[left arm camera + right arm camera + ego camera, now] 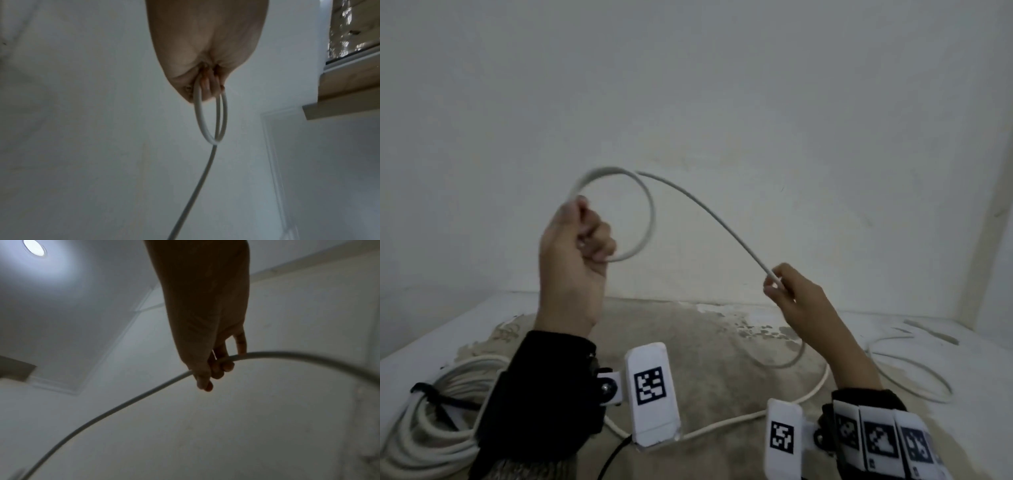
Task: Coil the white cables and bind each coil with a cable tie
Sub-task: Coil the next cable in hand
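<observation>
My left hand (pixel 582 236) is raised and grips a small coil (pixel 650 219) of white cable, one or two loops wide. In the left wrist view the coil (pixel 209 123) hangs out of the fist (pixel 205 78). From the coil a straight run of the white cable (pixel 715 219) slopes down to my right hand (pixel 780 284), which pinches it between thumb and fingers. The right wrist view shows the cable (pixel 123 402) passing through those fingers (pixel 222 365). Below the right hand the cable trails loosely over the floor (pixel 774 411).
A finished bundle of white cable (pixel 421 431) bound with a black tie (pixel 431 397) lies at the bottom left on the worn floor (pixel 722 342). More loose white cable (pixel 914 380) curls at the right. White walls (pixel 688 85) close the corner behind.
</observation>
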